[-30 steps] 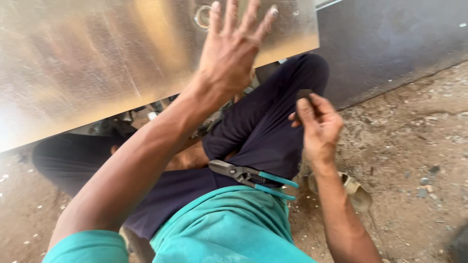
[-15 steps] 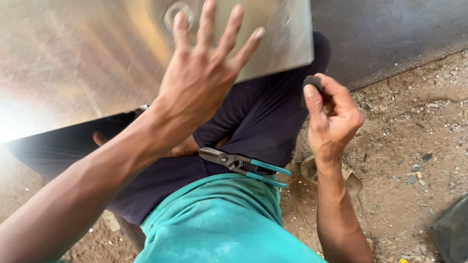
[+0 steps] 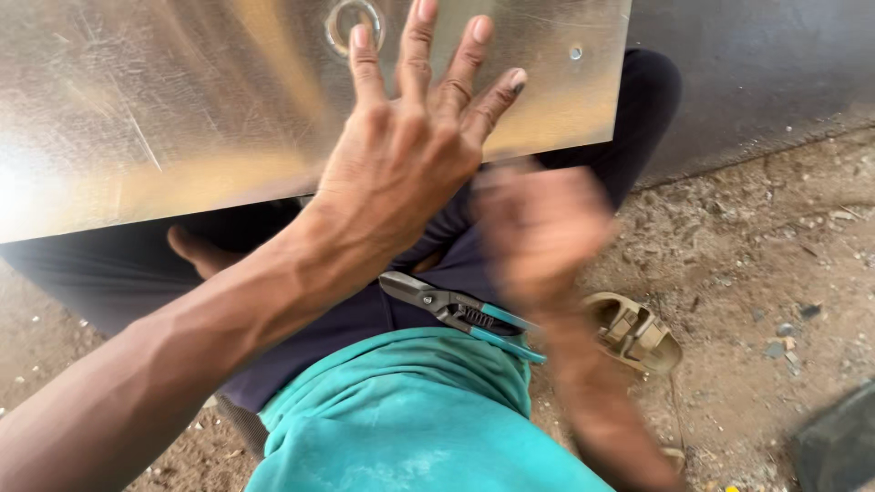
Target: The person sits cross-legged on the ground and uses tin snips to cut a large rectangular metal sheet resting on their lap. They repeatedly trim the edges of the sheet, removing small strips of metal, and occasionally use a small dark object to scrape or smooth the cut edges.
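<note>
Since half a second ago, the right hand (image 3: 540, 232) has been swinging from the right side of the frame toward the centre, and it is now smeared by motion blur just below the lower edge of the metal sheet (image 3: 182, 109). Whether its fingers are curling around the small dark piece seen earlier cannot be told. The left hand (image 3: 401, 164) is reaching up through the middle of the frame, its fingers (image 3: 417, 46) spreading wide and lying flat against the shiny sheet, gripping nothing. That sheet is filling the upper left and centre, with a round hole (image 3: 354, 23) near the fingertips. Pliers with teal handles (image 3: 460, 312) are resting on the person's lap at lower centre. A tan sandal (image 3: 638, 333) is lying on the dirt at the right.
</note>
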